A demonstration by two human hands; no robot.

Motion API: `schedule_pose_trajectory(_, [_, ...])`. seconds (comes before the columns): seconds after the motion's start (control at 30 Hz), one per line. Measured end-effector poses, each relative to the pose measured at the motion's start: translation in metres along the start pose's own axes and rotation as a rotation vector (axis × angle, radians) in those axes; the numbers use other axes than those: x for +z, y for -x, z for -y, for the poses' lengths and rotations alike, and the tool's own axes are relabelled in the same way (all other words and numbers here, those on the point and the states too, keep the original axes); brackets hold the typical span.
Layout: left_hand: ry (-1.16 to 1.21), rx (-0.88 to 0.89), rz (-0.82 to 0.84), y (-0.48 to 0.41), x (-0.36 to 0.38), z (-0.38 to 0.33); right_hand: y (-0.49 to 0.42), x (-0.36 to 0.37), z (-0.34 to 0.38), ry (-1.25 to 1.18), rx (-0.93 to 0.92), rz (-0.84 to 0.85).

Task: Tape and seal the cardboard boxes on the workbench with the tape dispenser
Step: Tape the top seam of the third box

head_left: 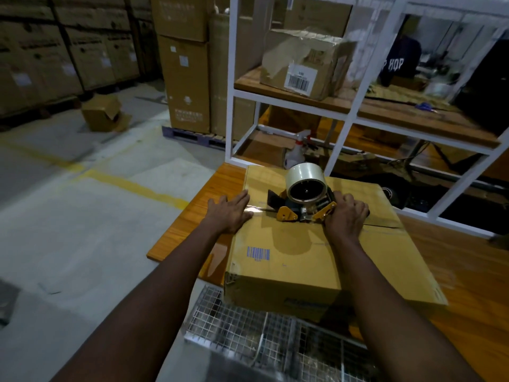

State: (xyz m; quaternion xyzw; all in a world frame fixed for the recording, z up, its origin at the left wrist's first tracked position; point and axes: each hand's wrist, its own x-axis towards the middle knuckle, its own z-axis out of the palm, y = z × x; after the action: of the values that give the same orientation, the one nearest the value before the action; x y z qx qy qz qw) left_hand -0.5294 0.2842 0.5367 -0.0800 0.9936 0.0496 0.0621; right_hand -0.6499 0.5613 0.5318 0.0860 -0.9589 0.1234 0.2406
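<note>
A large flat cardboard box point(289, 244) lies on the wooden workbench point(181, 224), its near end sticking out past the bench edge. On its top sits a yellow and black tape dispenser point(303, 199) with a roll of clear tape, set on the box's centre seam. My right hand point(345, 216) grips the dispenser's handle from the right. My left hand point(231, 213) presses flat, fingers straight, on the box's left edge, where a short shiny strip of tape runs from the dispenser.
A white metal shelf frame point(358, 106) stands behind the box, with a crumpled taped box point(305, 62) on its upper board and a spray bottle point(296, 150) lower down. A wire mesh basket point(261, 337) is below the bench edge. Stacked cartons point(184, 78) stand on a pallet to the left.
</note>
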Motion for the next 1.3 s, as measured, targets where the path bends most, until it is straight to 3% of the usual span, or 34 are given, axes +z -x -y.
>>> schedule_pose_trajectory(0.17, [-0.052,-0.002,0.005,0.003,-0.003,-0.003,-0.009,-0.007,-0.046,0.014,0.066,0.003])
schedule_pose_trajectory(0.3, [-0.158,-0.104,-0.012,0.001,-0.007,-0.021,-0.007,-0.007,-0.049,0.021,0.044,0.004])
schedule_pose_trajectory(0.47, [-0.025,-0.010,0.019,-0.002,0.009,-0.083,-0.008,-0.008,-0.046,0.046,0.055,0.027])
schedule_pose_trajectory(0.63, [-0.025,-0.061,0.014,-0.003,0.015,-0.082,-0.007,-0.012,-0.057,0.029,0.018,0.030])
schedule_pose_trajectory(0.97, [-0.064,-0.096,-0.006,-0.006,0.018,-0.081,-0.028,-0.032,-0.181,0.000,0.139,0.004])
schedule_pose_trajectory(1.13, [-0.042,-0.217,0.017,-0.012,0.012,-0.120,-0.030,-0.031,-0.191,-0.010,0.126,0.042])
schedule_pose_trajectory(1.3, [-0.014,-0.002,0.064,-0.037,0.016,-0.218,-0.029,-0.034,-0.191,-0.051,0.162,0.119])
